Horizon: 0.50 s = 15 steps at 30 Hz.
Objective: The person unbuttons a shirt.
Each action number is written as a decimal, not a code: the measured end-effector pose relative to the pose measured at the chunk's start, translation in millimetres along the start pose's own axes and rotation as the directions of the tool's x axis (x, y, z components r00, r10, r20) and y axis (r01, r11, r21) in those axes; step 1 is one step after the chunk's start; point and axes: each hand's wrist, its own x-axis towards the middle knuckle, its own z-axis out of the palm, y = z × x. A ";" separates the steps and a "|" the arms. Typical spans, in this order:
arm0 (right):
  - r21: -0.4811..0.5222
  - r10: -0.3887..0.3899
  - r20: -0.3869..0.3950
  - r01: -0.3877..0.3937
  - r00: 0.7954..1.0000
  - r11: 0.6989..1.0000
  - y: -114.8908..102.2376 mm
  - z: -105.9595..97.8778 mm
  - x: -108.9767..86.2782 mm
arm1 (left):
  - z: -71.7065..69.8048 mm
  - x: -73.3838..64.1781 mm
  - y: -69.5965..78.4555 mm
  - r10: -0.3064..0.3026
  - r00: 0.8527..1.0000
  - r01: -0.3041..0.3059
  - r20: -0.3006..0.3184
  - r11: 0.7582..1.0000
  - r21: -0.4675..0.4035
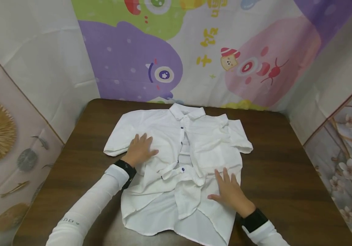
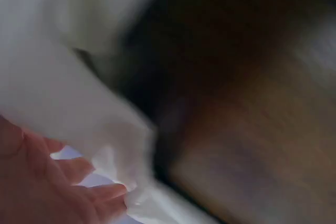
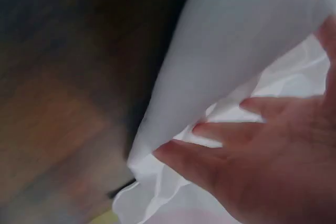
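Note:
A white short-sleeved shirt (image 1: 160,157) lies spread on the table, its collar at the far side and its hem toward me. Dark buttons run down the front, which gapes in the middle, and the lower front is bunched in folds. My left hand (image 1: 140,150) rests on the left chest part near that sleeve, fingers spread. On the lower right side of the shirt, my right hand (image 1: 229,191) lies with fingers extended. Both wrist views show the straight fingers of the left hand (image 2: 68,182) and right hand (image 3: 252,145) against white cloth.
The dark brown wooden table (image 1: 283,177) stretches out on both sides of the shirt. Behind it hangs a cartoon-printed cloth (image 1: 133,61). Patterned panels stand at the left (image 1: 7,164) and right (image 1: 348,164).

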 end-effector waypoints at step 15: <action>0.045 -0.150 0.119 0.146 0.981 0.988 49.5 -9.1 -8.1 | 8.8 23.4 -34.3 -0.047 0.994 0.039 0.103 0.996 0.074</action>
